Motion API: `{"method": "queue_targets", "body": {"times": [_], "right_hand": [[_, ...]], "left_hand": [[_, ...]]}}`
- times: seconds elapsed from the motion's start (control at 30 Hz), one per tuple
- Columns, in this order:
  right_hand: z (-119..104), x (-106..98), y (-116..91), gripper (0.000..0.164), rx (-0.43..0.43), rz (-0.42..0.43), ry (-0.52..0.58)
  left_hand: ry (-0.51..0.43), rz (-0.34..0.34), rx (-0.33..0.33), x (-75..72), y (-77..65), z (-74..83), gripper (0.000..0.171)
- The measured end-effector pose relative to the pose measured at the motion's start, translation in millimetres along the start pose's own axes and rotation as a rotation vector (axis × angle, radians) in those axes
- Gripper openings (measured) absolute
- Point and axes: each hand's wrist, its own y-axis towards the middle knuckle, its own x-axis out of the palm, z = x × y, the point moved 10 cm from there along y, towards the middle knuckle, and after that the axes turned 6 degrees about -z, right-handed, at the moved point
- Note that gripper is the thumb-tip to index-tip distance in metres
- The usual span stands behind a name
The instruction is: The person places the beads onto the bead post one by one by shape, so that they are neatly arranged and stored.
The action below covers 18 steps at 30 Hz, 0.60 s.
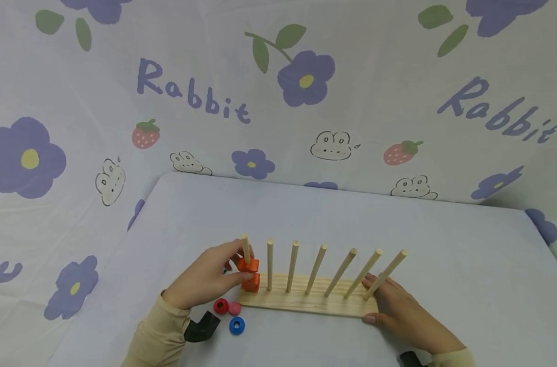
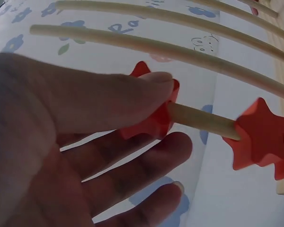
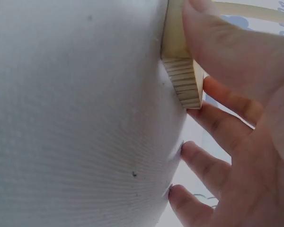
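Note:
A wooden peg board (image 1: pixel 306 304) lies on the table with several upright pegs in a row. My left hand (image 1: pixel 200 279) is at the leftmost peg, pinching an orange-red star bead (image 2: pixel 149 125) between thumb and fingers. The peg runs through this bead, which sits partway up. Lower on the same peg, at the board, are more star beads (image 2: pixel 262 135), stacked and apart from the pinched one. At the board's right end, my right hand (image 1: pixel 402 308) grips it, thumb on the near side and fingers behind. The other pegs carry no beads.
A red bead (image 1: pixel 221 306), a pink bead (image 1: pixel 234 308) and a blue bead (image 1: pixel 236 326) lie near the board's front left corner. Something small and teal shows partly behind my left hand. A patterned cloth (image 1: pixel 278 127) hangs behind the white table (image 1: pixel 333 219).

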Motion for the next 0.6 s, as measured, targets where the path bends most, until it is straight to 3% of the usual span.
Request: {"method": "queue_targets", "body": {"times": [0.27, 0.6], "right_hand": [[7, 6, 0, 0.073, 0.022, -0.029, 0.050], [21, 15, 2, 0.075, 0.090, -0.067, 0.146]], "left_hand": [[-0.026, -0.106, -0.043, 17.4, 5.9, -21.5, 0.025], [0.010, -0.130, -0.080, 24.3, 7.7, -33.9, 0.026]]}}
